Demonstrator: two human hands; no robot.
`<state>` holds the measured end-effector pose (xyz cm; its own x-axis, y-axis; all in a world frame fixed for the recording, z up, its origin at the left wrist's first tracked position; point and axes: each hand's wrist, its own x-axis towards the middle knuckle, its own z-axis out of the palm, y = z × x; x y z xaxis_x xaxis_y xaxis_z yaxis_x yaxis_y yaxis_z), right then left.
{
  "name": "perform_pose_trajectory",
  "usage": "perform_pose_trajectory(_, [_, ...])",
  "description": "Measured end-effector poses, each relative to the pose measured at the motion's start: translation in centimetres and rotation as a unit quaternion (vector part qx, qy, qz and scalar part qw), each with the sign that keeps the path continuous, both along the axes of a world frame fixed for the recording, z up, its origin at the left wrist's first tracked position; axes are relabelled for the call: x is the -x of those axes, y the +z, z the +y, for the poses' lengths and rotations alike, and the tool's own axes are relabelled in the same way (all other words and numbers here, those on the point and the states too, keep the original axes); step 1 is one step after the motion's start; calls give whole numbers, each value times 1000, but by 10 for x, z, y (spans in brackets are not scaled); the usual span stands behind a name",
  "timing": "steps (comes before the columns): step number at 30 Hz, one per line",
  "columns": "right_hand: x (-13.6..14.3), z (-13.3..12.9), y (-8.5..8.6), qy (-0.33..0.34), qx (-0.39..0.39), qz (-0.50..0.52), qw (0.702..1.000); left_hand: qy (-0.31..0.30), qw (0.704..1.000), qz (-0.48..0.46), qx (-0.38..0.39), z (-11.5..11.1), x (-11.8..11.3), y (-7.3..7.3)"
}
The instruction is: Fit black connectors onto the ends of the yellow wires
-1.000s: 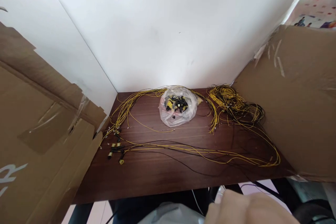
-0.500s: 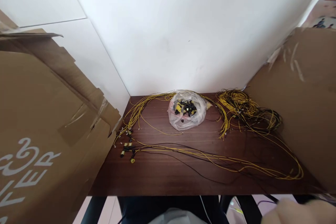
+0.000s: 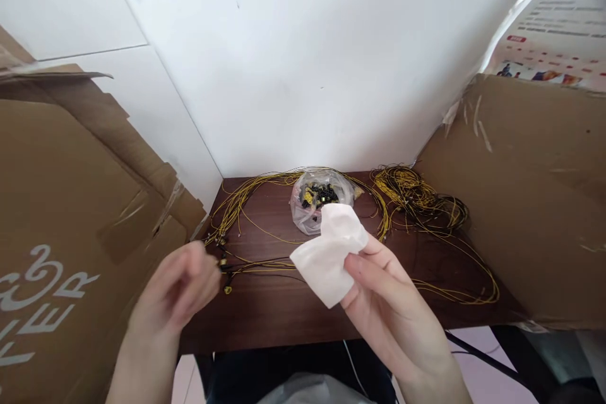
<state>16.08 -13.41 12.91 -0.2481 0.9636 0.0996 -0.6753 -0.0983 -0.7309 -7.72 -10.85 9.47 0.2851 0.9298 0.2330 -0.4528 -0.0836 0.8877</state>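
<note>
My right hand [image 3: 391, 303] pinches a folded white tissue [image 3: 329, 262] between thumb and fingers, above the brown table [image 3: 265, 322]. To the left, my left hand [image 3: 180, 287] is raised with curled fingers, blurred by motion; whether anything is in it cannot be made out. Behind the tissue sits a clear plastic bag [image 3: 303, 218] of small black and yellow connectors [image 3: 322, 194]. Near my left hand lie a few connectors [image 3: 228, 289] on the ends of yellow and black wires [image 3: 265, 265], which run rightward across the table, partly behind the tissue and my right hand.
A tangled heap of yellow and black wires [image 3: 411, 192] lies at the back right. Another wire bundle [image 3: 250, 192] curves along the back edge. Cardboard panels stand at the left [image 3: 71, 189] and right [image 3: 530, 202], with a white wall [image 3: 303, 63] behind.
Both hands have come in over the table, the right one now holding the white tissue. Earlier only a blurred hand showed at the bottom right. The view has shifted slightly.
</note>
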Motion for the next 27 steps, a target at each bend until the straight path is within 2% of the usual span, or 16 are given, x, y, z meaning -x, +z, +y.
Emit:
perform_pose_trajectory(2, [3,0,2,1,2,5,1000,-21,997,68,40,2,-18,16])
perform_pose_trajectory(4, [7,-1,4,-7,-1,-5,1000,-62,991,118,-5,-2,-41,34])
perform_pose_trajectory(6, [12,-2,5,-30,-16,-33,999,-43,986,161,-17,-9,-63,49])
perform_pose_trajectory(8, [14,-4,3,-82,-57,-71,992,10,981,193,-27,-16,-79,57])
perform_pose_trajectory(11, [12,-6,-1,-184,-166,-143,958,47,977,206,-34,-23,-88,59])
perform_pose_trajectory(14, [5,-7,-1,-246,-277,-237,898,29,983,182,-16,-25,-88,55])
perform_pose_trajectory(16, [-2,-7,0,-247,-334,-298,859,16,987,158,5,-27,-86,53])
perform_pose_trajectory(18, [-10,-8,3,-222,-347,-351,841,29,989,144,-7,-30,-85,53])
perform_pose_trajectory(21, [-18,-10,9,-176,-335,-376,846,92,977,178,-71,-33,-85,59])
perform_pose_trajectory(23, [-20,-13,14,-163,-340,-341,861,142,961,213,-102,-35,-86,65])
perform_pose_trajectory(27, [-11,-21,25,-185,-273,-270,905,232,936,207,-165,-46,-87,73])
